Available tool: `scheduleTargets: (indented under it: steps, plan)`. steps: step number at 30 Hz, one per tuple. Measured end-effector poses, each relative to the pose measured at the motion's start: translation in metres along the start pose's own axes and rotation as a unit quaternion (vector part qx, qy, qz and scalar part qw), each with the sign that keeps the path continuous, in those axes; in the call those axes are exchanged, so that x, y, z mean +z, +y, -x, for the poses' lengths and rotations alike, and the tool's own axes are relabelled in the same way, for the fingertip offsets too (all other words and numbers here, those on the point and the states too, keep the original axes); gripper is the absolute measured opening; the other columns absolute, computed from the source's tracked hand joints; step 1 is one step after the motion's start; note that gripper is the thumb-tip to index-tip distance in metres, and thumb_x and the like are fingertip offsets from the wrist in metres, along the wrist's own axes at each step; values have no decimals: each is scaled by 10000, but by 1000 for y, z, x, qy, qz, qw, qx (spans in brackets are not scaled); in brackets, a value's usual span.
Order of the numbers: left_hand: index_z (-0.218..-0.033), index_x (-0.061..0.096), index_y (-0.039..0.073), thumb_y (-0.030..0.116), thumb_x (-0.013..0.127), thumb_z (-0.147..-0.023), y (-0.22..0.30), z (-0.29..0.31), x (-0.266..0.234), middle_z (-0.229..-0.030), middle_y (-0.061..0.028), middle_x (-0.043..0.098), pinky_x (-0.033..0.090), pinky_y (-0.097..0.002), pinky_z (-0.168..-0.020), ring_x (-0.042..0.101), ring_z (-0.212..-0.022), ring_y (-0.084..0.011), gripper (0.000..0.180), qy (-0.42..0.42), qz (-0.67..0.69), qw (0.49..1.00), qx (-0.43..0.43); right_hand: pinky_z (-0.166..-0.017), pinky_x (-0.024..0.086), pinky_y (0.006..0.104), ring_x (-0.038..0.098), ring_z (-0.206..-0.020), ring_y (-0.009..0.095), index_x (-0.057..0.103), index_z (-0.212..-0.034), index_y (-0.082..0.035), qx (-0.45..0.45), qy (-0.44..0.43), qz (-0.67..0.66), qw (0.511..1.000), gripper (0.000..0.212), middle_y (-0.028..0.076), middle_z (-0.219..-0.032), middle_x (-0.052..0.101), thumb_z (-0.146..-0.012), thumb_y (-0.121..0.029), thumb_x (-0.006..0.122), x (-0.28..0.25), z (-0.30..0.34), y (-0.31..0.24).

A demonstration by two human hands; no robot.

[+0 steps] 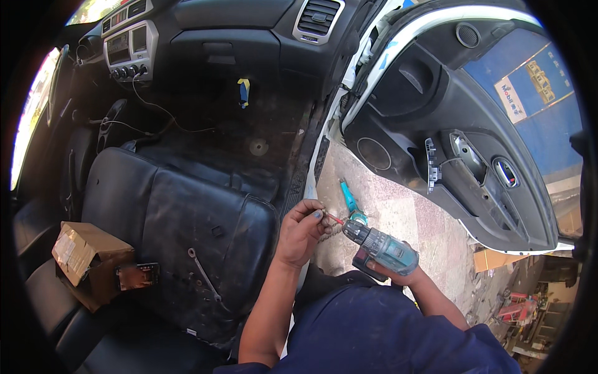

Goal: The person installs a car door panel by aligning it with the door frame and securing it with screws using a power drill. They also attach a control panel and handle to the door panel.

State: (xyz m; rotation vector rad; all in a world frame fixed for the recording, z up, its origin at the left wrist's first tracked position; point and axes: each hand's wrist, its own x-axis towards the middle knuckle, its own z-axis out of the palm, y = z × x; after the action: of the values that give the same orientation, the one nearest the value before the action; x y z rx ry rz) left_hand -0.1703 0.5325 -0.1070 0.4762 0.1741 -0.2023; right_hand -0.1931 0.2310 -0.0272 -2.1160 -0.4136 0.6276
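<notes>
The person stands beside the car seat (180, 215), and both hands meet around one tool, the teal power drill (397, 252), which is in the air above the floor (411, 218) between the seat and the black door panel (398, 118). The right hand (400, 277) is wrapped around the drill from behind and below; its fingers are mostly hidden by the body of the drill, but this grasp seems to carry the whole weight, and it keeps the chuck (354, 231) turned toward the other hand. The left hand (301, 229) is pinching with thumb and fingers at the far end of the red bit (334, 218), which comes out of the chuck; perhaps this is to make the thin rod steady. Whether a small screw is also between these fingertips, I cannot tell, because that place is small and partly covered. On the floor behind the drill lies a teal tool (350, 198), within easy reach. On the seat, a wrench (204, 274) lies at a slant, and farther left stands a cardboard box (93, 262) with its flaps up; the flat cushion probably serves as a handy place to put things. A switch panel (430, 165) stands out from the door panel, tilted, near the armrest.
</notes>
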Motion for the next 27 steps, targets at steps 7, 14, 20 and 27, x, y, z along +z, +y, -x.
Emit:
scheduleTargets:
  steps: [7, 14, 20, 27]
  plan:
    - [-1236, 697, 18, 51, 632, -1131, 10, 6, 3, -1106, -91, 727, 660, -381, -864, 722, -956, -165, 128, -31, -3, 999, -10, -980, 624, 417, 818, -1095, 303, 831, -1290, -108, 0, -3, 15, 1000, 369, 116, -1167, 859, -991, -316, 890, 4, 2, -10]
    - [-1255, 693, 12, 53, 627, -1139, 13, 10, 4, -1103, -82, 730, 674, -404, -892, 738, -1003, -168, 140, -40, -19, 999, -20, -989, 625, 406, 823, -1099, 291, 832, -1297, -110, 8, 1, -9, 1000, 369, 114, -1183, 860, -994, -312, 889, 8, 7, -11]
    - [-1267, 696, 6, 53, 634, -1136, 10, 7, 4, -1076, -79, 737, 688, -440, -939, 744, -990, -163, 153, -44, -36, 998, -19, -937, 646, 374, 849, -1018, 247, 845, -1218, -48, -14, 23, -13, 1000, 275, 110, -1104, 881, -980, -170, 911, 7, 4, -9]
    - [-1236, 726, 7, 57, 665, -1119, 18, -12, 3, -1022, -64, 741, 702, -458, -941, 757, -953, -161, 141, -9, -137, 989, -48, -917, 633, 376, 829, -954, 252, 822, -1175, -49, 13, -11, -30, 999, 287, 120, -1042, 856, -962, -203, 935, -7, -12, 9]
